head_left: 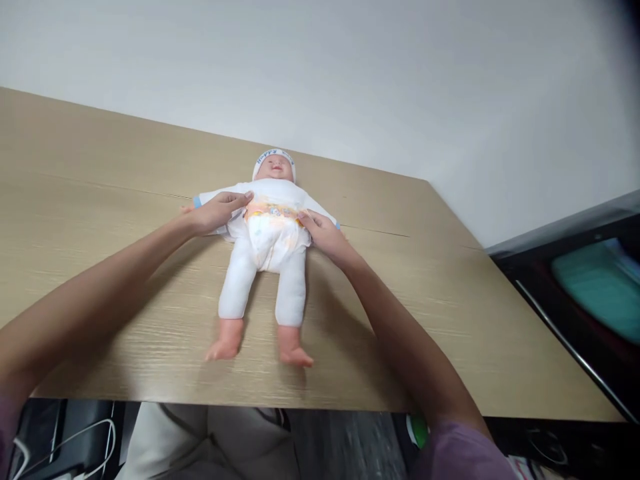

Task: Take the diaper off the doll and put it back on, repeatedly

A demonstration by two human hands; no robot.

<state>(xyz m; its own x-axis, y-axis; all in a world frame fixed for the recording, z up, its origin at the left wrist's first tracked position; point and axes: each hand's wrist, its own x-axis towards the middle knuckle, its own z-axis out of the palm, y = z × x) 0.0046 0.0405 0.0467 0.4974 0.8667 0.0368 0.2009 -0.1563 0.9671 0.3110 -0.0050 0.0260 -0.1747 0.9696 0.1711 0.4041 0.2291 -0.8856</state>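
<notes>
Beige trousers [200, 440] below near edge of wood-grain table [425, 313]. On tabletop: doll [291, 283], lying face-up, feet [229, 339] nearest. At opposite upper sides of diaper [270, 243] — left hand [220, 212] and right hand [326, 233], fingers bent, thumbs uppermost; cannot tell whether pinching or only pressing. Beyond: white lettered cap [275, 153], then pale wall [300, 67].

Only thing I can really read here: "Happy" in blue letters on the cap [275, 153] of the doll [270, 189], just past the left grip [217, 212] and a bit to its right. There's another word after it, but it's too blurry to call. The diaper [269, 241] between that and the right grip [323, 233] has a coloured waistband print, no letters I can make out.
</notes>
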